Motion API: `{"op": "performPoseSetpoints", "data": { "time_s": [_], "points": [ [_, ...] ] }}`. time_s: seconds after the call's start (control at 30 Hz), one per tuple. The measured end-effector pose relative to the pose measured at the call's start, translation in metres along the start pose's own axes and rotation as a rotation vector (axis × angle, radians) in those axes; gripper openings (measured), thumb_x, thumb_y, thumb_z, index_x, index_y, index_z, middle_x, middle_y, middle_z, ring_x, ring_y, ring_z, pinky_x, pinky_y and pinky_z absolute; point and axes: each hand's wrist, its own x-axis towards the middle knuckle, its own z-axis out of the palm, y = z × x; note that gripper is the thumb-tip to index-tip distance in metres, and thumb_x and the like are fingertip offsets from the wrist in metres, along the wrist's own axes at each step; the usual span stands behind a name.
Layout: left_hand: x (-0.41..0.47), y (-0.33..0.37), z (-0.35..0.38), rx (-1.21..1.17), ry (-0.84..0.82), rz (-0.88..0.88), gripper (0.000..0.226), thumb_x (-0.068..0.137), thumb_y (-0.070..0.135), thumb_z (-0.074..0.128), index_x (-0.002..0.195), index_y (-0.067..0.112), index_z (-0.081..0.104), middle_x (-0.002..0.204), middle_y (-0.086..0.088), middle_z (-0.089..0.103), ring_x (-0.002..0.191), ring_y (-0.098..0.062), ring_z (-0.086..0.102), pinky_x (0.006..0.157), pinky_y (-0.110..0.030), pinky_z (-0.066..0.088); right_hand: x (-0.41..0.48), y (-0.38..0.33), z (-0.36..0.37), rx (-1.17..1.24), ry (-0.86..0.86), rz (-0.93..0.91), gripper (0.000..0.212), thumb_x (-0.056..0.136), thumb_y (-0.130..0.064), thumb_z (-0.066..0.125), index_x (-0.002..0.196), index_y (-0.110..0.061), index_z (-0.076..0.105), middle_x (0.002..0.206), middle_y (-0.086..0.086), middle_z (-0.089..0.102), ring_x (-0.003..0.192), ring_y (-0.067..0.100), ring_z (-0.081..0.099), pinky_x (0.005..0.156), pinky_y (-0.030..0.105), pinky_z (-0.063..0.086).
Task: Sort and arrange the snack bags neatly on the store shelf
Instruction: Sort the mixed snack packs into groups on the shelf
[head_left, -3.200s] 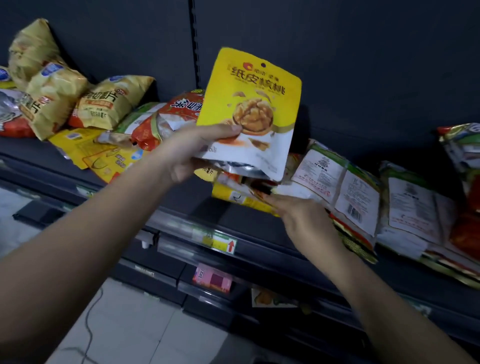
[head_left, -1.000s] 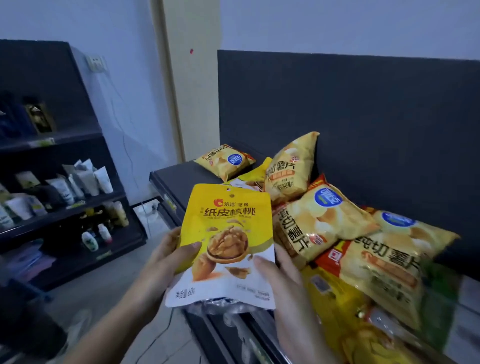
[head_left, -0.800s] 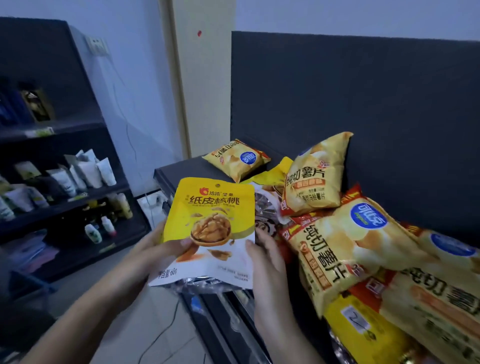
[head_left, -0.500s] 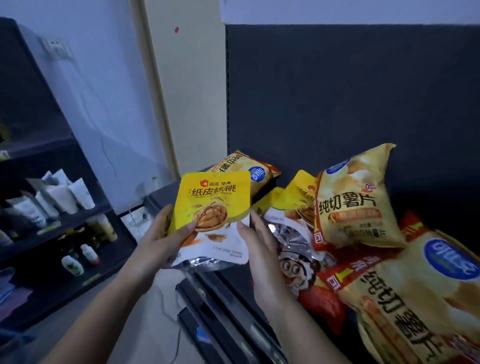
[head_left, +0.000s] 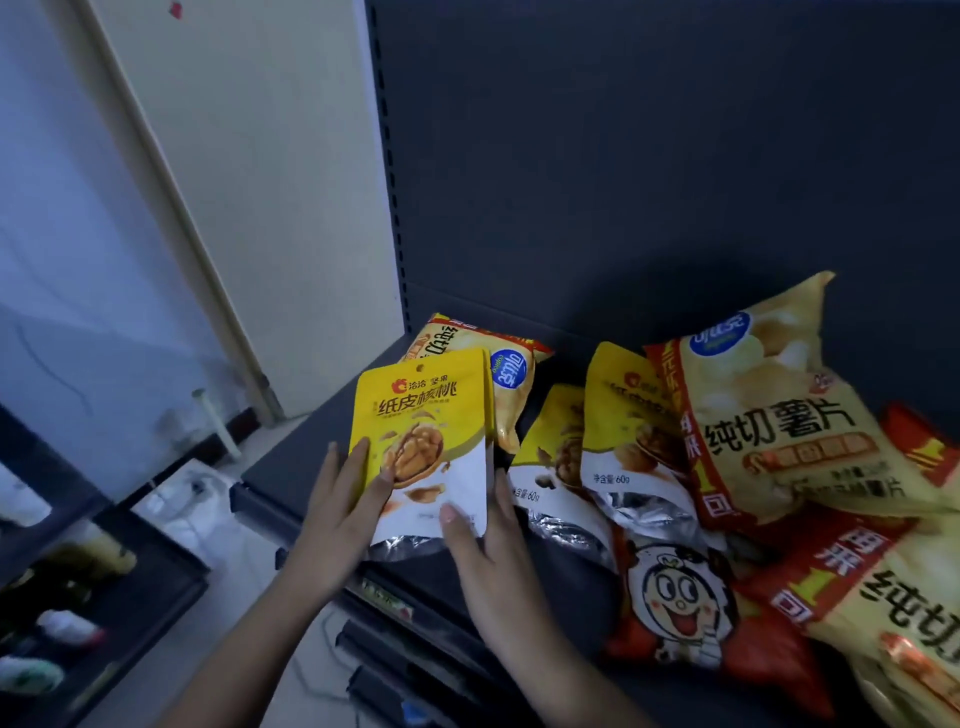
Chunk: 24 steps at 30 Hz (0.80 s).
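My left hand (head_left: 337, 519) and right hand (head_left: 488, 561) held 1 walnut bag (head_left: 423, 447) upright at the shelf (head_left: 291, 467), fingers (head_left: 358, 457) clamped on its lower corners; 2 matching bags (head_left: 623, 436) lay at 3 o'clock.

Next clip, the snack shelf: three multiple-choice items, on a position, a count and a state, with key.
1. The held walnut pouch is where relative to the other walnut pouches? A left of them; B right of them; C on top.
2. Yellow walnut pouches in view? A one; B three; C five.
3. The held pouch is: A lying untouched; B in one hand; C in both hands.
Key: 1 A, nearest the left end of the shelf; 2 B, two more lean by the potato chip bag; 3 C, left hand and right hand each put a thumb on its front.
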Motion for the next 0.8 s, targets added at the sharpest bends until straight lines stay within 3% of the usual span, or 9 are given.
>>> {"op": "performPoseSetpoints", "data": {
  "time_s": [0.07,0.13,0.27,0.37,0.5,0.6,0.63,0.73,0.8],
  "points": [
    [0.005,-0.005,-0.003,-0.015,-0.008,-0.009,0.059,0.097,0.043,0.045,0.148,0.021,0.028,0.159,0.002,0.009,0.147,-0.015,0.002,0.115,-0.031,0.009,-0.005,-0.004,-0.002,-0.005,-0.038,0.021,0.054,0.095,-0.049,0.042,0.143,-0.045,0.018,0.156,-0.021,-0.009,0.143,-0.002,-0.006,0.119,0.030,0.011],
    [0.007,-0.007,-0.005,0.048,-0.023,0.060,0.075,0.087,0.058,0.043,0.147,0.015,0.032,0.159,-0.002,0.014,0.146,-0.012,0.005,0.110,-0.020,0.008,-0.012,-0.005,-0.006,0.022,-0.046,0.086,0.056,0.097,-0.044,0.042,0.146,-0.039,0.016,0.149,-0.029,-0.014,0.137,-0.012,-0.009,0.112,0.016,0.009],
    [0.012,-0.008,-0.008,-0.076,0.034,0.007,0.051,0.098,0.036,0.045,0.143,0.015,0.038,0.153,-0.002,0.028,0.141,-0.016,0.026,0.111,-0.027,0.017,-0.023,-0.006,-0.019,0.083,-0.056,0.148,0.055,0.097,-0.040,0.043,0.144,-0.041,0.015,0.147,-0.032,0.001,0.101,-0.044,0.004,0.094,-0.003,0.016],
    [0.014,-0.012,-0.011,-0.090,0.062,0.004,0.050,0.097,0.034,0.046,0.143,0.015,0.038,0.152,-0.003,0.031,0.138,-0.017,0.031,0.105,-0.027,0.021,-0.031,-0.005,-0.028,0.037,-0.073,0.164,0.059,0.096,-0.042,0.044,0.148,-0.037,0.016,0.151,-0.028,0.007,0.118,-0.029,0.006,0.106,0.011,0.010],
    [0.015,-0.011,-0.013,-0.105,0.072,-0.009,0.057,0.093,0.043,0.054,0.140,0.013,0.042,0.148,-0.005,0.037,0.135,-0.022,0.035,0.111,-0.037,0.026,-0.037,-0.003,-0.030,-0.040,-0.102,0.135,0.057,0.097,-0.041,0.045,0.147,-0.039,0.018,0.153,-0.025,0.004,0.135,-0.009,0.002,0.110,0.019,0.010],
    [0.012,-0.001,-0.011,-0.084,0.089,0.009,0.036,0.095,0.032,0.055,0.122,0.009,0.054,0.117,-0.001,0.052,0.119,-0.019,0.042,0.092,-0.029,0.035,-0.038,-0.001,-0.023,-0.145,-0.111,0.045,0.060,0.095,-0.044,0.046,0.147,-0.039,0.017,0.154,-0.025,-0.003,0.139,-0.007,-0.003,0.115,0.023,0.011],
    [0.012,0.002,-0.009,-0.066,0.098,0.020,0.044,0.092,0.038,0.057,0.122,0.006,0.055,0.115,-0.004,0.051,0.118,-0.020,0.042,0.091,-0.030,0.034,-0.038,0.000,-0.019,-0.247,-0.116,-0.014,0.062,0.094,-0.049,0.044,0.148,-0.038,0.015,0.154,-0.024,-0.009,0.139,-0.007,-0.009,0.116,0.025,0.008],
    [0.021,0.006,-0.005,0.008,0.158,0.027,0.080,0.072,0.063,0.046,0.129,0.006,0.053,0.136,-0.011,0.046,0.127,-0.027,0.040,0.108,-0.044,0.029,-0.033,0.004,-0.012,-0.533,-0.138,-0.149,0.068,0.092,-0.058,0.036,0.149,-0.035,0.008,0.150,-0.020,-0.027,0.135,-0.004,-0.031,0.116,0.025,-0.008],
    [0.030,0.004,-0.003,-0.004,0.203,0.003,0.078,0.075,0.062,0.046,0.131,0.008,0.053,0.140,-0.012,0.045,0.131,-0.028,0.038,0.110,-0.048,0.028,-0.029,0.005,-0.008,-0.598,-0.141,-0.161,0.066,0.093,-0.052,0.036,0.150,-0.034,0.006,0.148,-0.020,-0.031,0.133,-0.002,-0.036,0.113,0.024,-0.013]
  ]
}}
